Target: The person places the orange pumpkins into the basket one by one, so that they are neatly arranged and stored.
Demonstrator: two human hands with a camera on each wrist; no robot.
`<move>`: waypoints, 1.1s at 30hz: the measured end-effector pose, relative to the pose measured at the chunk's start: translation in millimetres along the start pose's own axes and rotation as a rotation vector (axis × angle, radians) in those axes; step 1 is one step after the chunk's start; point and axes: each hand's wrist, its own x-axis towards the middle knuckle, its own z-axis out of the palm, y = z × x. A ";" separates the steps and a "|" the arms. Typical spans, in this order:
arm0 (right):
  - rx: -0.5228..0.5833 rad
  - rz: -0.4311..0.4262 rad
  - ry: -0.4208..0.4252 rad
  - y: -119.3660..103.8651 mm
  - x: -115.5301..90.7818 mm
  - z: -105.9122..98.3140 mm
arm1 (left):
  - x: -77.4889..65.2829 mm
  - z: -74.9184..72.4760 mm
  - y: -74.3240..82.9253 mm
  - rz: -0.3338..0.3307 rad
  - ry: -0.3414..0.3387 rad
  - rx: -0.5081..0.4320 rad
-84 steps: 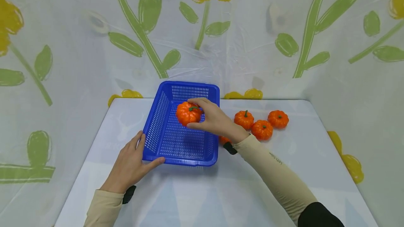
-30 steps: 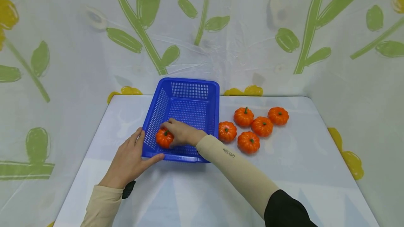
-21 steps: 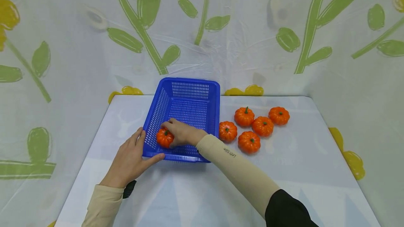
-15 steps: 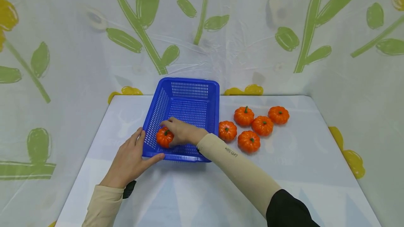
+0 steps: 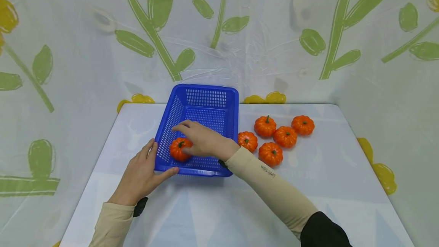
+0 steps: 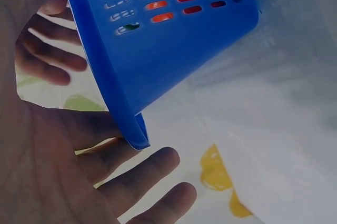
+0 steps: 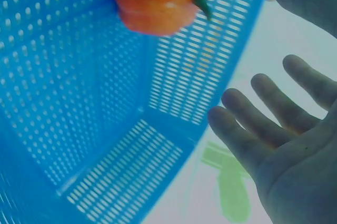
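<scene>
A small orange pumpkin (image 5: 180,149) with a green stem sits in the near left corner of the blue perforated basket (image 5: 205,171). My right hand (image 5: 205,138) is above it with fingers spread, the thumb overlapping its right side in the head view. In the right wrist view, that hand (image 7: 295,145) has nothing between its fingers, and the pumpkin (image 7: 160,0) rests apart from them. My left hand (image 5: 138,176) touches the basket's near left corner, thumb along the front rim. Its straight fingers (image 6: 145,174) lie outside the rim in the left wrist view.
Several more orange pumpkins (image 5: 285,137) stand in a group on the white table (image 5: 329,186), just right of the basket. The nearest pumpkin (image 5: 247,140) is close to the basket's right wall. A flower-printed sheet (image 5: 267,48) hangs behind the table.
My right hand carried the pumpkin down into the basket's near left corner, held it there, then let go and rose slightly up and right. The left hand has stayed at the basket's corner.
</scene>
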 end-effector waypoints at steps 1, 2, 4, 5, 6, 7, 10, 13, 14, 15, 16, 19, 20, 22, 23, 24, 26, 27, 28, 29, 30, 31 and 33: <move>0.000 -0.010 0.018 -0.1 -2.7 -3.0 | 0.0 0.1 0.1 -0.001 0.000 0.001; -0.004 -0.015 0.036 0.0 -5.5 -5.6 | 0.0 0.3 0.2 -0.001 0.001 0.002; -0.014 -0.022 0.072 0.1 -11.0 -11.1 | 0.2 0.1 0.2 -0.002 0.001 0.003; -0.027 -0.025 0.090 -0.1 -13.8 -13.9 | 0.4 -0.3 0.2 -0.003 0.002 0.003; -0.041 -0.025 0.108 -0.3 -16.6 -16.4 | 0.7 -0.5 0.1 -0.003 0.002 0.002; -0.056 -0.026 0.126 -0.3 -19.4 -18.7 | 0.9 -0.8 0.0 -0.004 0.001 0.002; -0.090 -0.028 0.173 -0.1 -28.2 -23.8 | 1.3 -1.3 -0.4 -0.007 0.000 -0.002; -0.087 -0.033 0.209 1.3 -37.0 -26.6 | 1.1 -1.8 -0.6 -0.004 -0.002 -0.006; -0.083 -0.036 0.222 2.3 -40.1 -27.3 | 1.1 -1.9 -0.6 -0.004 -0.002 -0.008; -0.082 -0.038 0.234 3.5 -43.1 -27.8 | 1.0 -2.1 -0.6 -0.003 -0.003 -0.010; -0.081 -0.039 0.246 5.3 -45.9 -28.0 | 1.1 -2.2 -0.7 -0.003 -0.002 -0.012; -0.077 -0.032 0.277 12.4 -54.5 -29.0 | 1.6 -2.3 -0.6 -0.009 -0.005 -0.017; -0.072 -0.026 0.287 15.6 -57.3 -29.0 | 1.8 -2.1 -0.5 -0.011 -0.006 -0.019; -0.061 0.007 0.299 22.7 -63.4 -29.3 | 2.2 -1.8 -0.4 -0.016 -0.011 -0.022; -0.051 0.025 0.305 26.5 -66.7 -29.5 | 2.3 -1.7 -0.3 -0.018 -0.013 -0.024; -0.040 0.044 0.309 30.5 -70.0 -29.7 | 2.3 -1.6 -0.2 -0.019 -0.015 -0.027; -0.015 0.075 0.320 38.2 -77.2 -30.2 | 2.0 -1.4 -0.1 -0.019 -0.016 -0.031; -0.004 0.093 0.325 42.0 -81.0 -30.4 | 1.8 -1.4 -0.1 -0.021 -0.017 -0.033; 0.009 0.104 0.333 45.7 -85.1 -30.5 | 1.6 -1.3 -0.1 -0.022 -0.016 -0.034; 0.023 0.116 0.340 49.4 -89.4 -30.5 | 1.3 -1.2 -0.1 -0.023 -0.017 -0.034; 0.037 0.128 0.346 52.8 -93.9 -30.6 | 1.2 -1.1 -0.1 -0.026 -0.018 -0.033; 0.053 0.138 0.355 56.2 -98.6 -30.7 | 1.1 -0.9 -0.1 -0.028 -0.020 -0.033; 0.074 0.162 0.372 64.2 -108.4 -30.5 | 1.1 -0.3 0.1 -0.031 -0.024 -0.031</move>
